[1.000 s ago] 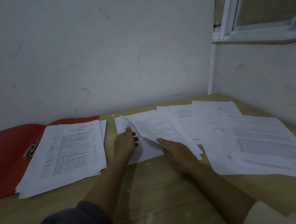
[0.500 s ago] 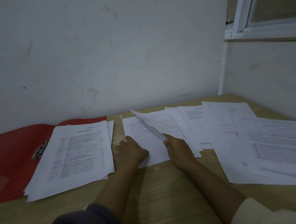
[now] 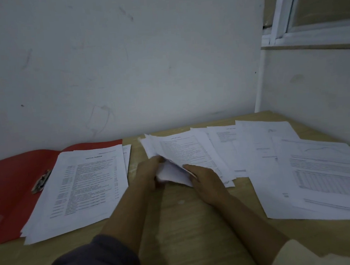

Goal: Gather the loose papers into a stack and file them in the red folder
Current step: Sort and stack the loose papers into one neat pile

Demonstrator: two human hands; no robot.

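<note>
The red folder (image 3: 12,185) lies open at the left with a metal clip (image 3: 41,182) on its inner face. A stack of printed papers (image 3: 84,186) rests on its right half. In the middle, my left hand (image 3: 147,173) grips the near left edge of a small bundle of sheets (image 3: 183,150) and lifts it off the table. My right hand (image 3: 206,177) holds the same bundle at its near right corner. More loose papers (image 3: 317,170) are spread over the right part of the table.
The wooden table (image 3: 176,225) stands in a corner, with a white wall behind and another wall to the right. A window frame (image 3: 308,34) sits above the right wall. Bare wood shows between my forearms.
Both hands have closed on the middle sheets and pulled them together into one raised bundle; a second ago the left hand lay flat on a sheet.
</note>
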